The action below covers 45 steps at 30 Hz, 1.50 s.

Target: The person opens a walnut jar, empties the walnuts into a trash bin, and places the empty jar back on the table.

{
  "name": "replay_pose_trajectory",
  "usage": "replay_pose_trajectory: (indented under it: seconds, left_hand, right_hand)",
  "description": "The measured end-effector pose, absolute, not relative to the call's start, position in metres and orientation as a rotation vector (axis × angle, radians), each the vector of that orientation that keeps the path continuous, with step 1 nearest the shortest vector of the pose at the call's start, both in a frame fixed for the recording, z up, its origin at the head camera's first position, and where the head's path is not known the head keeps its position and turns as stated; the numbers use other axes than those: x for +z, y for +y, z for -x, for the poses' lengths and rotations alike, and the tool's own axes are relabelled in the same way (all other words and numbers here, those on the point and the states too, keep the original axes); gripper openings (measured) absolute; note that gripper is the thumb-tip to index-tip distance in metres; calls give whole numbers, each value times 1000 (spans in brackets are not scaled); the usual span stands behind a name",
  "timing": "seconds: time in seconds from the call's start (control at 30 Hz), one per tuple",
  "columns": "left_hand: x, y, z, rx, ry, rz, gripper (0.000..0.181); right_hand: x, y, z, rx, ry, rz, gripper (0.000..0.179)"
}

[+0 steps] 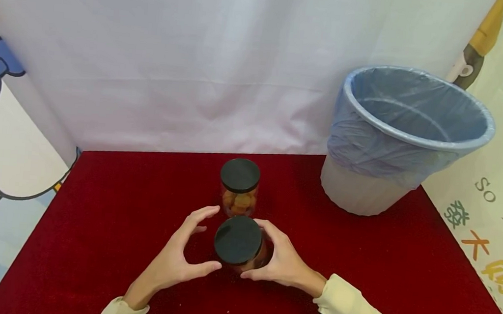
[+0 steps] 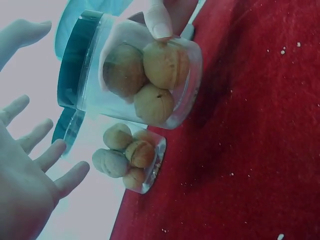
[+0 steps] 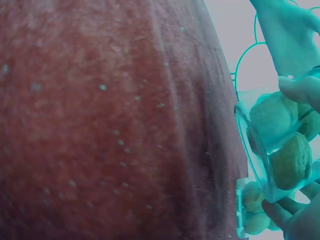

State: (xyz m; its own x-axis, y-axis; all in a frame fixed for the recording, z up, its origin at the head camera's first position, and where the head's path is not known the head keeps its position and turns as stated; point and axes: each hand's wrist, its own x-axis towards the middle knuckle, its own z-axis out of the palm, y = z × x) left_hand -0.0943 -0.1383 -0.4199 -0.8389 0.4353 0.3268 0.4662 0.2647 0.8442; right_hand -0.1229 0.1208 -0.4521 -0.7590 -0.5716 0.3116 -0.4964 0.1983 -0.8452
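Observation:
My right hand (image 1: 285, 260) grips a clear jar of walnuts (image 2: 147, 75) with a black lid (image 1: 238, 240), thumb and fingers around its right side. In the left wrist view this jar is tilted relative to the frame and a thumb presses its wall; a few walnuts show inside. My left hand (image 1: 177, 257) is spread on the jar's left, fingers parted and curved around empty space, with the thumb tip close to the lid. Just behind stands a second black-lidded jar (image 1: 239, 198) of walnuts, near the left fingertips.
A red cloth (image 1: 108, 224) covers the table, with small pale crumbs on it. At the back right stands a white bin (image 1: 355, 190) lined with a blue plastic bag (image 1: 367, 149). White curtains (image 1: 188, 63) hang behind, and printed cloth flanks both sides.

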Motion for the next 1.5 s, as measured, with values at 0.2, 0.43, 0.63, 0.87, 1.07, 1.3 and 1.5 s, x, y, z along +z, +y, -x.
replay_pose_trajectory:
  seconds: [0.2,0.43,0.63,0.87,1.07,1.3,1.5]
  left_hand:
    - [-414,-133,92,-1657,-2469,913,91]
    - [-407,-126,92,-1616,-2443,978,93]
    - [-403,-125,90,-1582,-2453,1001,92]
    - [-399,-122,87,-1534,-2405,1076,92]
    - [-392,-120,80,-1504,-2391,1115,92]
    - [-385,-117,74,-1423,-2435,1125,86]
    - [-384,-116,73,-1373,-2458,1119,79]
  right_hand:
    - [-441,124,123,-1574,2467,1098,91]
    - [-437,127,123,-1547,2486,1164,87]
    - [-433,126,119,-1535,2471,1193,85]
    - [-419,125,113,-1506,2495,1232,89]
    - [-411,127,109,-1474,2505,1287,88]
    - [-405,128,104,-1457,2503,1332,88]
    - [-398,130,101,-1427,2542,1375,88]
